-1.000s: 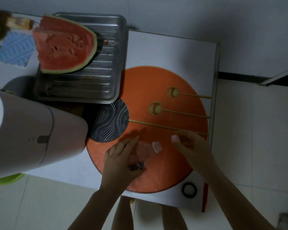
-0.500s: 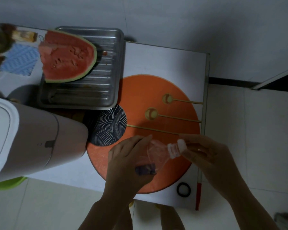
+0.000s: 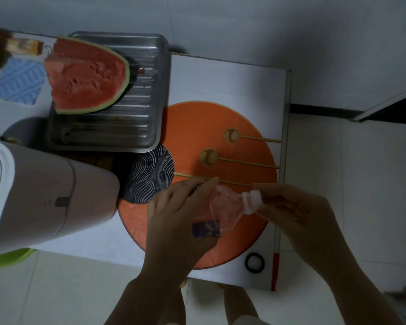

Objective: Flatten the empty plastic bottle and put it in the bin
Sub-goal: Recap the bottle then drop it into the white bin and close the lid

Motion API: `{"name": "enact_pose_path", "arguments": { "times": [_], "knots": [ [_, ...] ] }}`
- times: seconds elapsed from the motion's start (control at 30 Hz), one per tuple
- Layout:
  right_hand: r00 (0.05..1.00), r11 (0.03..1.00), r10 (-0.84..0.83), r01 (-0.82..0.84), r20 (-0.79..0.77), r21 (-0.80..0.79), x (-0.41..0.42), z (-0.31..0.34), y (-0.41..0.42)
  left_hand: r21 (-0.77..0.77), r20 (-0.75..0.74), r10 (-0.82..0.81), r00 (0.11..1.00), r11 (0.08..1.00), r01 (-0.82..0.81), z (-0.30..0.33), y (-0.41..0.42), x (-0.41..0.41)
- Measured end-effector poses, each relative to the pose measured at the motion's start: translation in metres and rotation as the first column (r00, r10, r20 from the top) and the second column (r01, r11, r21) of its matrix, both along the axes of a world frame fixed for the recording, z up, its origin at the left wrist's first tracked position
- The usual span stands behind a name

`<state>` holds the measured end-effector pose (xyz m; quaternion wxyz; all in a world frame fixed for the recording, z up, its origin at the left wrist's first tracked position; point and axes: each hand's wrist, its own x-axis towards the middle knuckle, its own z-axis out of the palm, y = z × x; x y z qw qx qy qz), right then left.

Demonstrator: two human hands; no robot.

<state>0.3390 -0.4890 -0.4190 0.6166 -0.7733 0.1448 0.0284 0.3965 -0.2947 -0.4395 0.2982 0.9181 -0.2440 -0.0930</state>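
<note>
Your left hand (image 3: 178, 221) is wrapped around the body of the bottle (image 3: 223, 207), fingers curled over its far side and thumb near the purple label (image 3: 206, 228). The clear plastic there looks crumpled. Your right hand (image 3: 288, 207) pinches the white cap (image 3: 252, 200) at the neck, so both hands grip the one bottle, which lies sideways with the cap pointing right. It is held just above the near part of the orange disc (image 3: 197, 127) on the white table (image 3: 220, 76) (whether it touches the surface, you cannot tell from here).

The bin (image 3: 40, 198) stands to the left, close to the table's near left corner, lid shut, well apart from the bottle. Farther off on the left sits a metal tray (image 3: 136, 127) with a watermelon wedge (image 3: 85, 83) on it. A small black ring (image 3: 254, 262) lies on the table near its near right corner.
</note>
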Motion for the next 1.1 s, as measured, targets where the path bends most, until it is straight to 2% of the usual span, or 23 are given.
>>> {"name": "enact_pose_path", "arguments": {
  "times": [0.13, 0.27, 0.37, 0.63, 0.8, 0.97, 1.1],
  "knots": [
    [0.999, 0.996, 0.026, -0.029, -0.043, -0.080, 0.003, -0.002, -0.003, 0.042, 0.020, -0.037, 0.999, 0.998, 0.036, 0.004, 0.000, 0.003],
    [0.992, 0.989, 0.122, -0.124, -0.029, -0.078, 0.004, 0.002, -0.010, 0.075, 0.026, -0.041, 0.999, 0.996, 0.039, 0.005, 0.001, 0.010],
    [0.987, 0.985, 0.159, -0.159, -0.001, -0.060, 0.005, 0.005, -0.014, 0.069, 0.022, -0.025, 0.999, 0.997, 0.023, 0.004, 0.002, 0.012],
    [0.987, 0.966, 0.158, -0.154, 0.005, -0.206, 0.005, 0.000, -0.003, 0.045, -0.003, 0.007, 1.000, 0.999, -0.006, 0.004, 0.006, 0.003],
    [0.976, 0.954, 0.217, -0.207, 0.021, -0.217, 0.003, -0.003, 0.000, 0.032, -0.028, 0.017, 0.999, 0.999, -0.016, 0.004, 0.008, -0.001],
    [0.984, 0.927, 0.172, -0.146, 0.046, -0.346, 0.005, -0.002, 0.009, 0.056, 0.008, 0.036, 0.999, 0.998, -0.036, 0.005, 0.007, -0.001],
    [0.997, 0.948, 0.077, -0.069, 0.014, -0.312, 0.006, -0.006, 0.019, 0.084, 0.042, 0.061, 0.997, 0.994, -0.064, 0.008, 0.005, -0.002]
  ]
}}
